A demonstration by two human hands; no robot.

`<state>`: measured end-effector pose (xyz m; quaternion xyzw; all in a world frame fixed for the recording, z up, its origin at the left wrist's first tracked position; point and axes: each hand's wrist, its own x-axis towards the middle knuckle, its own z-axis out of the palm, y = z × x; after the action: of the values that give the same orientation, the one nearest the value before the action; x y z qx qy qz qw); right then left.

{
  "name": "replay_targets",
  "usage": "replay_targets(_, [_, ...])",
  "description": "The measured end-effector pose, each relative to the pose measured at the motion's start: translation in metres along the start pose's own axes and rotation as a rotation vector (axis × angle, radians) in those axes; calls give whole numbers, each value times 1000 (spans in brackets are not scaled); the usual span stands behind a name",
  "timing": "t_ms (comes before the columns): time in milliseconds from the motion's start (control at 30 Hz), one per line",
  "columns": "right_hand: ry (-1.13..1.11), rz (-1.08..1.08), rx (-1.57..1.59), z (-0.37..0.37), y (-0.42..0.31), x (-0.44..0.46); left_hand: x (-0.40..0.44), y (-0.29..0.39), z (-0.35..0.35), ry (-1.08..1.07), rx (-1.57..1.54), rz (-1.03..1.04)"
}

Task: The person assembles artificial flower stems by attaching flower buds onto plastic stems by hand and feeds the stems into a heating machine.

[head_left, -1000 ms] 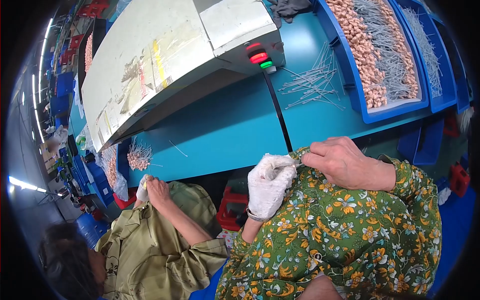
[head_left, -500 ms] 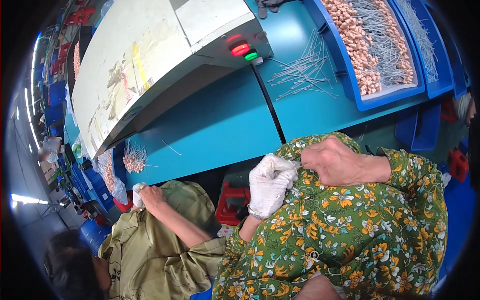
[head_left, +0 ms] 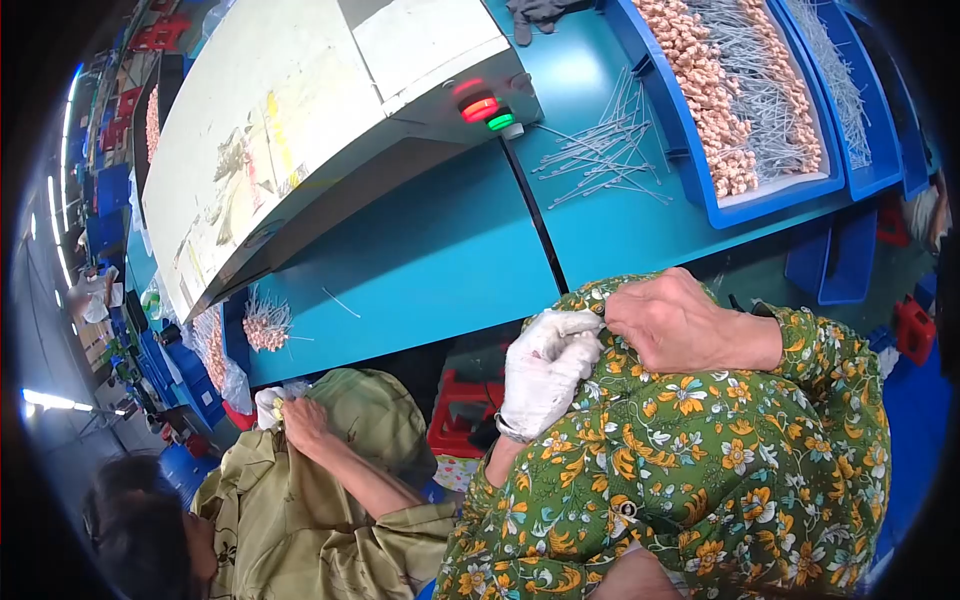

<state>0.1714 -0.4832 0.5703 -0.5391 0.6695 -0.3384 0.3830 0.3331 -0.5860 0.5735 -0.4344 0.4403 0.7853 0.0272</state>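
Observation:
My left hand (head_left: pixel 545 372), in a white glove, is closed with thumb and fingers pinched together over the green floral clothing (head_left: pixel 690 450). Right beside it my bare right hand (head_left: pixel 665 318) is closed too, its fingertips meeting the gloved ones. Whatever is pinched between them is too small and hidden to name. Beyond my hands, grey wire-like pieces (head_left: pixel 605 150) lie in a loose pile on the turquoise table (head_left: pixel 440 250). A blue tray (head_left: pixel 715 205) at the upper right holds many copper-coloured parts with grey stems.
A white machine housing (head_left: pixel 290 110) with a red and green light (head_left: pixel 480 108) stands over the table. At left sits a co-worker (head_left: pixel 310 480) with hands together near the table edge. Another blue tray (head_left: pixel 870 170), red stools (head_left: pixel 465 410) and a dark glove (head_left: pixel 540 12) are around.
The whole view has shifted, with the table and trays lower-left or higher in frame. My hands stay together, the fingertips now closer. The co-worker's hands have moved slightly.

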Motion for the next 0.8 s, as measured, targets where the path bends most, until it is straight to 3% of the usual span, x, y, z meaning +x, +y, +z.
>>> replay_targets(200, [-4, -3, -40, 4, -5, 4, 9, -8, 7, 113, 223, 200])
replay_targets(267, [49, 7, 93, 8, -3, 2, 8, -11, 5, 123, 230, 221])
replay_targets(433, [167, 95, 385, 18, -1, -6, 4, -11, 8, 89, -42, 68])
replay_targets(533, [201, 157, 479, 21, 2, -5, 11, -17, 5, 46, -102, 76])
replay_targets(700, [140, 264, 482, 13, 1, 2, 15, -11, 1, 47, -139, 17])
replay_targets(800, [154, 217, 486, 14, 6, 0, 14, -13, -4, 16, -227, 48])
